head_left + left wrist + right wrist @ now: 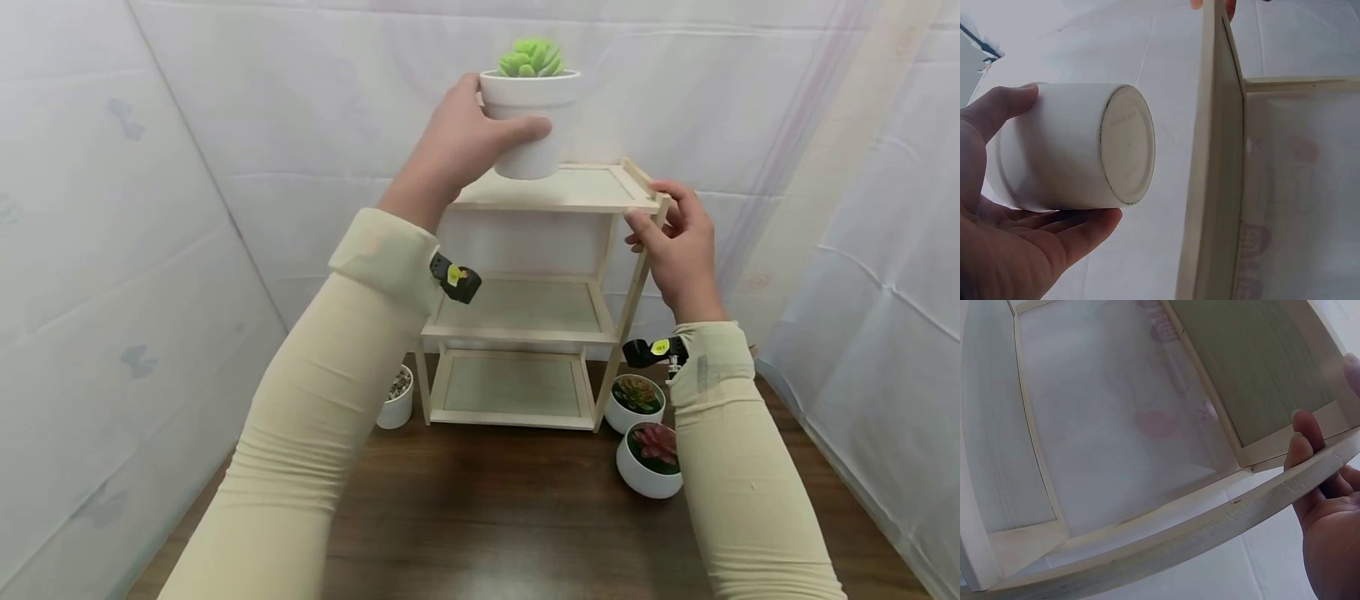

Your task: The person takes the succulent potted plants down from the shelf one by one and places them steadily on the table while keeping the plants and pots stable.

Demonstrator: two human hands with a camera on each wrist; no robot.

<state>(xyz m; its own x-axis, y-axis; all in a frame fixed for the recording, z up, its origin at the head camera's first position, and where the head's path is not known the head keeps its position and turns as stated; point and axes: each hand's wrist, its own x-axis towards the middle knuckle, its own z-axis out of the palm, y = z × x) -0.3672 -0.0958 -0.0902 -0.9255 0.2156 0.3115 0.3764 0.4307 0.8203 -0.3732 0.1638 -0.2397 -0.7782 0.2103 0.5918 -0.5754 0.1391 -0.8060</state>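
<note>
My left hand [472, 137] grips a white plant pot [528, 125] with a bright green succulent [531, 60] in it. The pot is upright, raised over the top board of a pale wooden three-tier shelf [555, 187]. In the left wrist view the underside of the pot [1129, 147] shows, with a gap between it and the shelf's top board [1210, 150]. My right hand [678, 246] holds the shelf's top right corner. In the right wrist view, fingers [1300, 447] curl around the shelf's front post [1235, 515].
Left of the shelf stands a white pot [395, 400] with a small plant, partly behind my left arm. To the right are a pot with a green-brown succulent [636, 396] and one with a red succulent [651, 458]. All stand on the dark wooden table [487, 517]; white sheeting hangs behind.
</note>
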